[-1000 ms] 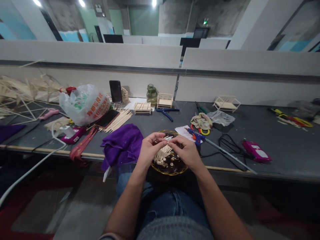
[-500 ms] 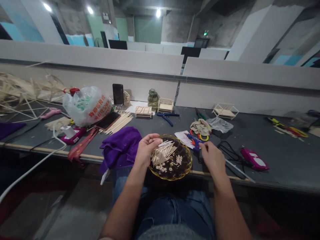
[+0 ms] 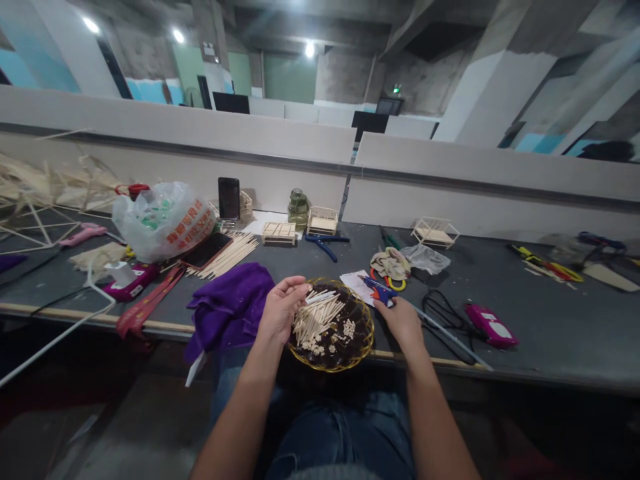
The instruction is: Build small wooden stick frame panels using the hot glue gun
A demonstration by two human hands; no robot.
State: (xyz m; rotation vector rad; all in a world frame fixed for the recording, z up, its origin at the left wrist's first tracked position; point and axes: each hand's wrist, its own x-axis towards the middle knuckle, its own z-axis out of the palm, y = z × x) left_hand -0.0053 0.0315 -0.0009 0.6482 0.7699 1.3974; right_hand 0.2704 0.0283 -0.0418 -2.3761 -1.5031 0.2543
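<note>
**Short sticks in a dish, glue gun at the fingertips**

Sits at the near edge of the table [image 3: 550, 327], right before the lap: a gold-rimmed dish [image 3: 363, 350] with a heap of short wooden sticks [image 3: 313, 321] and some pale small bits [image 3: 346, 328]. Rests at the dish's left rim, half curled: the left hand [image 3: 279, 312], fingertips against the upper end of the heap. Cannot tell whether a stick is pinched or merely touched. Reaches past the right rim: the right hand [image 3: 403, 320], fingers stretched onto the blue glue gun [image 3: 376, 288], which lies just beyond the dish. Grip hidden behind the back of the hand, so impossible to say whether closed. Lies just left of the dish: a purple cloth [image 3: 230, 308]. Farther back: long sticks [image 3: 225, 252], a plastic bag [image 3: 163, 220], a small wooden bed frame [image 3: 434, 231].

Probably very light, stiff and thin, those short sticks; liable to snap if bent and to roll or scatter if nudged. Best pinched singly near the middle, between thumb and forefinger. Glue gun best taken by the handle, well away from the nozzle.
</note>
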